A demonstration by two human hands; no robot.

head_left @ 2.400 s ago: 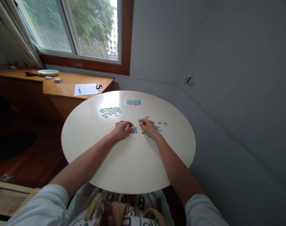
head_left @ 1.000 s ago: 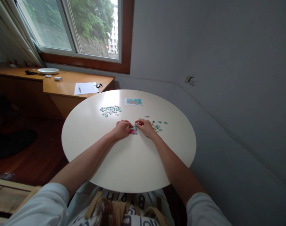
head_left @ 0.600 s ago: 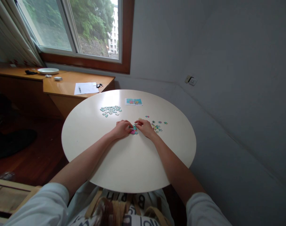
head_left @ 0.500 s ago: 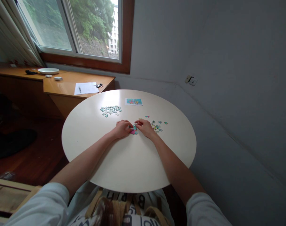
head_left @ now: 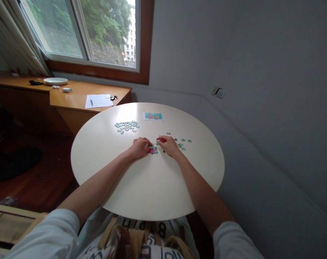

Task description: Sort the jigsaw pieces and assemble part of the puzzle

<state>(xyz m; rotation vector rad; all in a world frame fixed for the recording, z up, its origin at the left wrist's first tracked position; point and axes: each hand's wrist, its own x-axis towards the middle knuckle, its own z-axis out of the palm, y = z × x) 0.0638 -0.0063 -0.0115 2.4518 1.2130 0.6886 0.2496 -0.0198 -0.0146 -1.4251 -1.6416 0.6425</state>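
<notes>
On the white round table, a small joined patch of jigsaw puzzle, pink and teal, lies between my hands. My left hand rests at its left side, fingers curled with the tips gripping the patch's edge. Just to the right, my right hand pinches a small teal puzzle piece, slightly apart from the patch. Loose colourful puzzle pieces lie beyond and beside my right hand, which partly covers them. A small dark piece shows under its palm side.
A heap of teal puzzle pieces lies at the table's back left. A picture card of the puzzle is at the far edge. Behind stands a wooden desk with paper, keys and a white plate.
My right hand has shifted slightly right and away from the joined patch, with a teal piece now showing at its fingertips. My left hand has stayed in place.
</notes>
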